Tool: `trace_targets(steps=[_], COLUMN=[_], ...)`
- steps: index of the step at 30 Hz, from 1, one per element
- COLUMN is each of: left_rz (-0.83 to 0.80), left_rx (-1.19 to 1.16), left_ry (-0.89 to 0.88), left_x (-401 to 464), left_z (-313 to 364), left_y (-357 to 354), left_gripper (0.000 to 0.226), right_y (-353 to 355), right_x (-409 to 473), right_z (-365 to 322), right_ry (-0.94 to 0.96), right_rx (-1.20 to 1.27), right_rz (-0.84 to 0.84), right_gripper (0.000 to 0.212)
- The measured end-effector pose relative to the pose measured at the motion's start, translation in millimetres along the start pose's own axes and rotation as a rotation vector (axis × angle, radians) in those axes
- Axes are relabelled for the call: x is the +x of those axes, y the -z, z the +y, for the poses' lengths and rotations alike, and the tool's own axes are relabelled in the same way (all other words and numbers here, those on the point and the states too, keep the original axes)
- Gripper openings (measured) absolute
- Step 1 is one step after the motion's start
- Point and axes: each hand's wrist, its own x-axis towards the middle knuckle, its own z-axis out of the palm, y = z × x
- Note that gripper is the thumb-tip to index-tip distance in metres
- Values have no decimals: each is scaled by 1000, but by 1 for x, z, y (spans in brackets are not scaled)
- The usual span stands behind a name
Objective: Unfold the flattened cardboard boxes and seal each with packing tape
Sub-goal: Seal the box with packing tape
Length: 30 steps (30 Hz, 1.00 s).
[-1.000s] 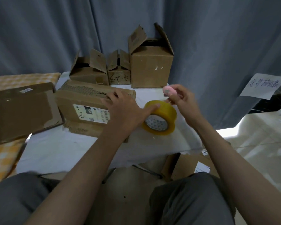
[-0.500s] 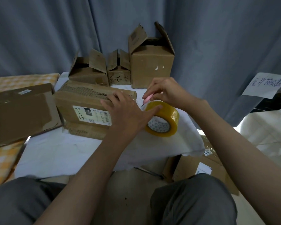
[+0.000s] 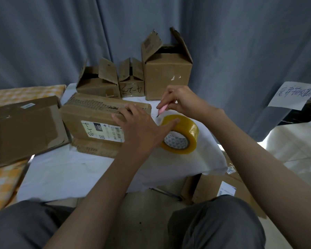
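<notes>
Left hand [image 3: 142,126] spread flat on labelled box [image 3: 97,121] at bench [image 3: 65,173] centre, thumb touching tape roll [image 3: 182,133] just right. Right hand [image 3: 183,101] pinching pink cutter [image 3: 162,109], tip above roll.

The tape roll [image 3: 180,134] was amber-yellow, the cutter [image 3: 163,109] pink, the cloth [image 3: 5,178] at nine o'clock orange-and-white checked.

Three open boxes [image 3: 167,76] at back; one labelled box [image 3: 97,119]; one flat cardboard sheet [image 3: 23,128]; one tape roll [image 3: 183,133]; one pink cutter [image 3: 162,109]; one paper sign [image 3: 293,95]; two hands [image 3: 144,130].
</notes>
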Motion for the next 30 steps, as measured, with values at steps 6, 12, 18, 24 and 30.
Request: trace_targets(steps=[6, 12, 18, 24, 30], left_rz=[-7, 2, -11, 2, 7], left_rx=[-22, -21, -10, -1, -11], left_ry=[-10, -9, -3, 1, 7], left_x=[1, 0, 1, 1, 1], left_z=[-1, 1, 1, 2, 1], left_y=[-1, 0, -1, -2, -2], left_gripper=[145, 143, 140, 140, 141], right_y=[-10, -28, -1, 8, 7], right_x=[4, 1, -4, -1, -1], right_z=[25, 41, 12, -1, -14], right_ry=[-275, -551, -679, -724, -716], right_rx=[10, 16, 468, 472, 541], right_rz=[-34, -510, -330, -575, -474], right_gripper=[19, 25, 28, 29, 16])
